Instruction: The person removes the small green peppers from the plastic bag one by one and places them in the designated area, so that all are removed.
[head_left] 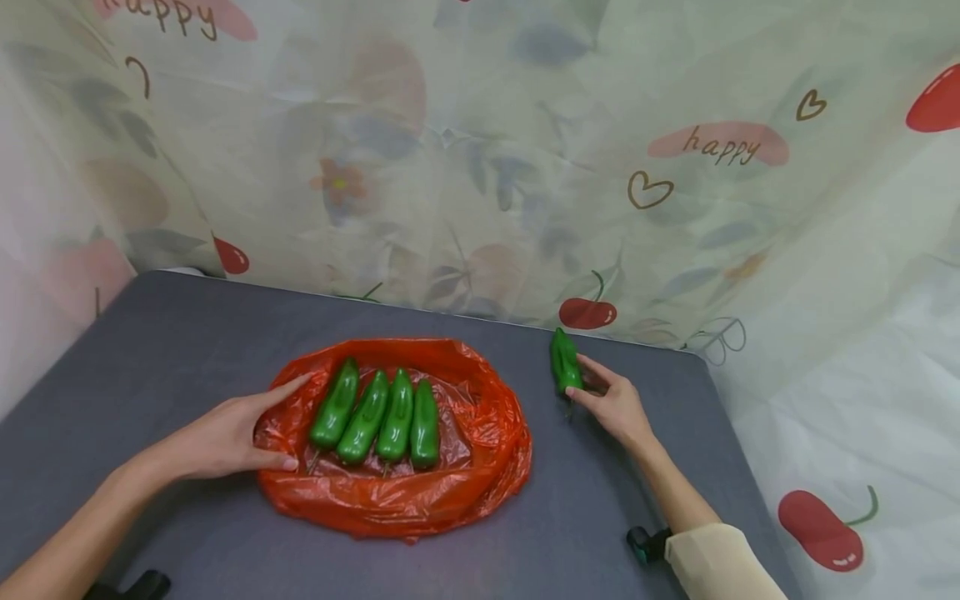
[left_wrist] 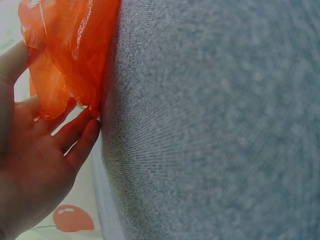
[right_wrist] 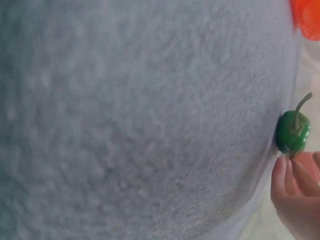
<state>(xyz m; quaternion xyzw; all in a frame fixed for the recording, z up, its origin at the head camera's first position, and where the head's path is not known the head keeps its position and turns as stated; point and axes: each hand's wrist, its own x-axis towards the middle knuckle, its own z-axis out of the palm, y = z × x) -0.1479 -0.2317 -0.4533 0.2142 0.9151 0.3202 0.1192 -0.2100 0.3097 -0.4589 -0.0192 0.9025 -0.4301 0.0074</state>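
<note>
A red plastic bag lies on the table with its rim rolled back. Inside it are several green chili peppers, side by side. My left hand rests at the bag's left rim, thumb and index finger spread wide along it. Seen from the left wrist, the fingers reach under the hanging plastic. Another green chili pepper lies toward the table's back right, its stem pointing at me. Fingertips of my right hand touch its right side, thumb near the stem end; the right wrist view shows this pepper too.
The dark grey table ends at the back against a printed cloth hanging down. More pale cloth hangs at the right side. A black wrist strap device sits by the right sleeve.
</note>
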